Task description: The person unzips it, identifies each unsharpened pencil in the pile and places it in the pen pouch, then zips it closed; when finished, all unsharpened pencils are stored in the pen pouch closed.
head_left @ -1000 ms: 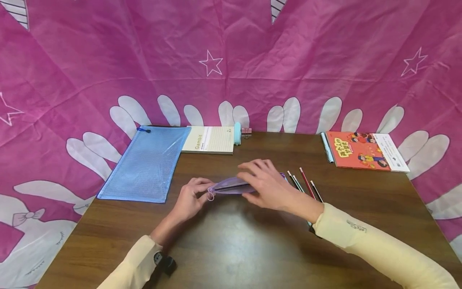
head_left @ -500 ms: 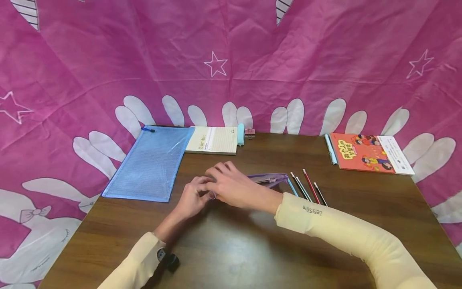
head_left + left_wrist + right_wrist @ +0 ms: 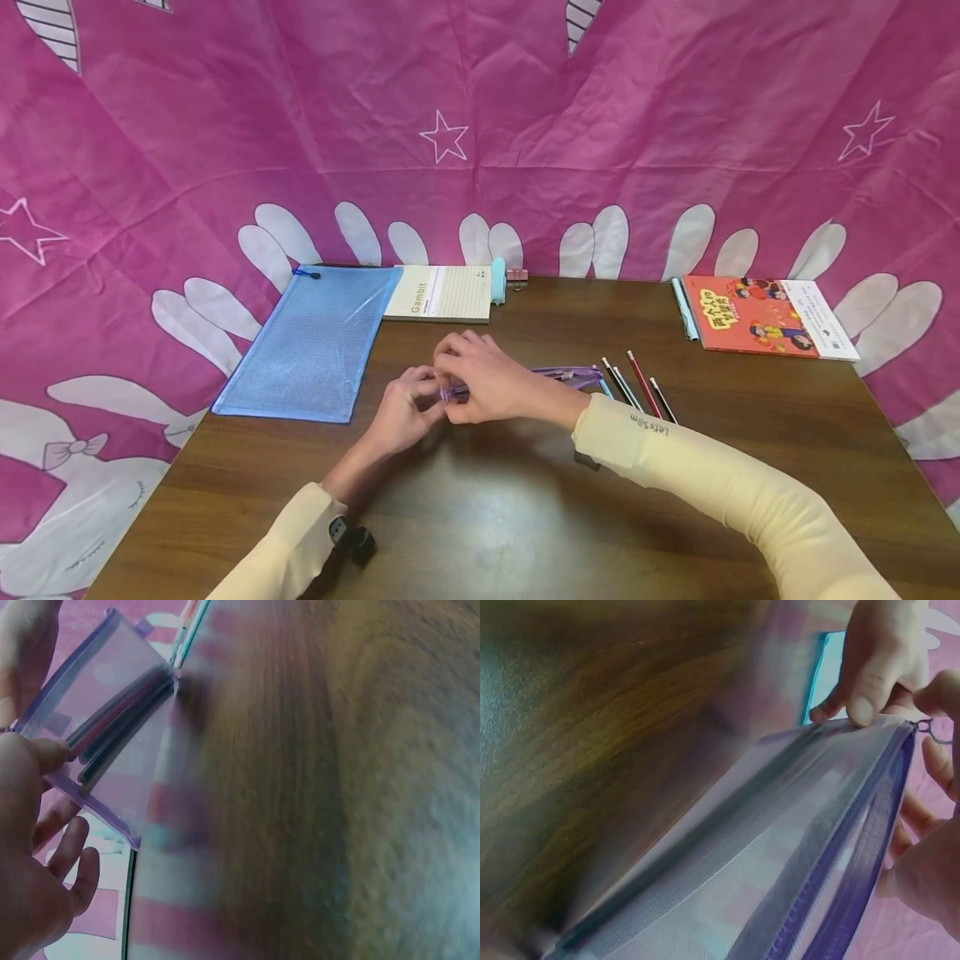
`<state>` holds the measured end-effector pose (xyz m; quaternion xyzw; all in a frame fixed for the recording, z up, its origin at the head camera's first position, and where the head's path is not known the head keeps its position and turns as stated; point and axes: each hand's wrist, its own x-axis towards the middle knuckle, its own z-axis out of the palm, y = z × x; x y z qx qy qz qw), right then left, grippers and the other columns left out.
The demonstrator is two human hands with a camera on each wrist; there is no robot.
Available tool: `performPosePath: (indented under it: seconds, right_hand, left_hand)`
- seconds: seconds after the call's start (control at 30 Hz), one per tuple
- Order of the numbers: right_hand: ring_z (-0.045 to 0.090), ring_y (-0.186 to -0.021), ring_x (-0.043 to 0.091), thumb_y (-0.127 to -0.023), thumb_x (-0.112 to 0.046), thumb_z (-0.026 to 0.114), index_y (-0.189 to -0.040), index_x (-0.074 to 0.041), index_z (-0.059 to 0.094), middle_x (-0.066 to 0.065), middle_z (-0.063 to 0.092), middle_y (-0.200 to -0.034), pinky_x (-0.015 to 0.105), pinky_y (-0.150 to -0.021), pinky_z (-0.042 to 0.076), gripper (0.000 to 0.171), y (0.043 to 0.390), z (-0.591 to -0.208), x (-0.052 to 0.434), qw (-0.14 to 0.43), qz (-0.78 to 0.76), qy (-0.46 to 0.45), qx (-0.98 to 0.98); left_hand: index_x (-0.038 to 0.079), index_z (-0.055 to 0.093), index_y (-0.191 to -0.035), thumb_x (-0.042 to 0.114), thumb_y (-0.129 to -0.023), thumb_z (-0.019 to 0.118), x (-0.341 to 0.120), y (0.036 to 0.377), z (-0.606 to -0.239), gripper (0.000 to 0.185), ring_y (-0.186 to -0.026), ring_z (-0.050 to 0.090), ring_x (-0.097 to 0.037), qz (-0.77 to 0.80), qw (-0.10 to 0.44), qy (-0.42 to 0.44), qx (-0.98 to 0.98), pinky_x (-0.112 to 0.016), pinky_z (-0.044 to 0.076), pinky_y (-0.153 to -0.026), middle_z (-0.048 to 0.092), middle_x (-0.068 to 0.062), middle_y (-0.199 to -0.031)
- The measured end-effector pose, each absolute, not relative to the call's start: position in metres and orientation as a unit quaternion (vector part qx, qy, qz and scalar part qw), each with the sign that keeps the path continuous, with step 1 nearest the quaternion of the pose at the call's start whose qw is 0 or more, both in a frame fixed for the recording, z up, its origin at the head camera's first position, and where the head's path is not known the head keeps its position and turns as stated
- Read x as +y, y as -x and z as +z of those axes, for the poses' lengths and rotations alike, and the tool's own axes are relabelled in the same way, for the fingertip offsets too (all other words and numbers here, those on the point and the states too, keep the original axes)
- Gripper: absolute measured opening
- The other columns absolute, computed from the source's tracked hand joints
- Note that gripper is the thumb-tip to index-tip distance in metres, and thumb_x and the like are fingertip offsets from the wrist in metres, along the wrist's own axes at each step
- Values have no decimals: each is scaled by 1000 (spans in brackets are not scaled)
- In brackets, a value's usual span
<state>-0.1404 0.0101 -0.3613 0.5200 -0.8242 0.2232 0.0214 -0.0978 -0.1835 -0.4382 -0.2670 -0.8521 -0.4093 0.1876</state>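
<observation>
A translucent purple mesh zip pouch [image 3: 551, 377] lies near the middle of the brown table [image 3: 525, 517], with at least two pencils visible through its wall in the wrist views. Its zip track appears drawn together along most of the length seen from the right wrist, and the slider and ring pull [image 3: 924, 727] sit at the left end, between the fingers; judged from this, the pouch is filled and the zip is at or close to its closed end. Four loose pencils [image 3: 633, 385] lie on the table just right of the pouch, outside it. The left hand [image 3: 401, 412] pinches the left end of the pouch between thumb and fingers. The right hand [image 3: 483, 379], its forearm crossing above the pouch, has curled fingers at the ring pull, touching the left hand. Farther out: a blue mesh document bag [image 3: 315, 342] at far left, a "Gambit" notepad [image 3: 442, 293] beside it, and an orange picture book [image 3: 765, 317] at far right.
</observation>
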Motion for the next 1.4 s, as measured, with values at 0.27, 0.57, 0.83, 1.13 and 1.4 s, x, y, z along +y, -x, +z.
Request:
performPosePath:
  seconds: [0.27, 0.57, 0.83, 1.13, 1.4]
  right_hand:
    - [47, -102, 20, -74, -26, 71, -84, -19, 57, 3, 54, -116, 36, -77, 40, 18, 141, -366, 14, 83, 217, -528, -817]
    - [51, -104, 26, -79, -33, 66, -92, -20, 66, 11, 52, -127, 41, -75, 45, 18, 139, -373, 25, 169, 185, -535, -807]
    - [57, -97, 28, -79, -30, 68, -93, -18, 67, 14, 52, -129, 41, -69, 45, 18, 145, -381, 45, 209, 199, -513, -808]
    - [59, -96, 30, -80, -29, 67, -90, -16, 66, 16, 53, -126, 46, -69, 47, 17, 157, -380, 105, 234, 196, -472, -827]
    - [61, -87, 28, -80, -31, 65, -88, -16, 65, 17, 54, -119, 46, -62, 48, 17, 159, -376, 162, 256, 203, -440, -836]
  left_hand:
    - [3, 79, -89, -4, -73, 81, -181, 95, -433, 17, -91, 65, -25, -410, 209, 286, -840, -41, 55, -80, 71, -8, -97]
    - [1, 79, -103, -2, -78, 80, -182, 93, -430, 25, -92, 67, -24, -408, 186, 276, -850, -39, 56, -78, 73, -9, -99]
    - [5, 81, -96, 0, -79, 80, -184, 95, -431, 17, -93, 68, -23, -398, 200, 276, -852, -40, 56, -77, 74, -6, -96]
    - [6, 81, -93, -3, -78, 80, -204, 98, -435, 18, -89, 69, -21, -400, 220, 241, -856, -35, 55, -73, 75, -3, -94]
    - [7, 81, -93, -3, -77, 81, -220, 100, -436, 19, -88, 69, -22, -405, 225, 221, -858, -32, 53, -71, 75, -2, -93]
